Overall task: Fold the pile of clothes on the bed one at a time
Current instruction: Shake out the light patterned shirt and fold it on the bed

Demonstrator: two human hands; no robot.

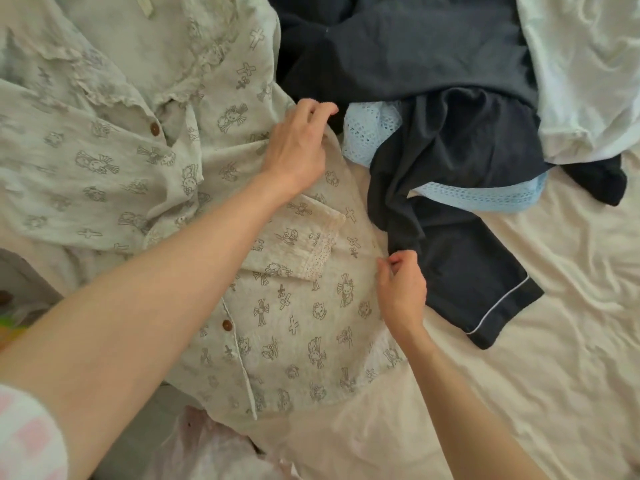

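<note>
A cream printed pajama shirt (304,327) with brown buttons lies spread on the bed in the head view, its collar toward the upper left. My left hand (298,147) grips the shirt's right-hand edge near the top, fingers curled over the fabric. My right hand (401,292) pinches the same edge lower down, beside a dark navy garment. The pile of unfolded clothes (450,140) sits to the upper right: dark navy pieces with white piping and a light blue eyelet piece (370,133).
A white garment (585,71) lies bunched at the top right. The cream bed sheet (554,341) stretches, wrinkled, to the right and front. The bed's left edge and a pale plastic bag (207,445) show at the bottom left.
</note>
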